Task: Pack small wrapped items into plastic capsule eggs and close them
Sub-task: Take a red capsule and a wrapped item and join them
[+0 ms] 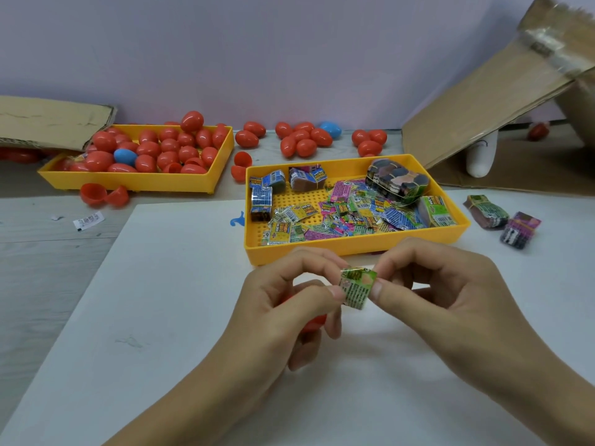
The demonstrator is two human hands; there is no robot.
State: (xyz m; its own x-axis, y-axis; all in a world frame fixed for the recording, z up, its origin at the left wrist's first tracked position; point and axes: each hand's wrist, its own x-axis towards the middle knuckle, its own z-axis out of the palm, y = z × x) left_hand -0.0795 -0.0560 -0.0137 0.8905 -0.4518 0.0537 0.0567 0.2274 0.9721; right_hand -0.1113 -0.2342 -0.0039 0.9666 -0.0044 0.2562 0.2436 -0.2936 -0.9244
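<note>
Green wrapped packet pinched between both thumbs and forefingers, just in front of packet tray. Left hand also curls lower fingers round red capsule half, mostly hidden. Right hand grips packet only. Egg tray far left of packet tray; loose red eggs behind; bundled packets to right.

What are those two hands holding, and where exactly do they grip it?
A small green wrapped item, pinched at its left edge by the left hand and its right edge by the right hand. The left hand also cups something red.
</note>
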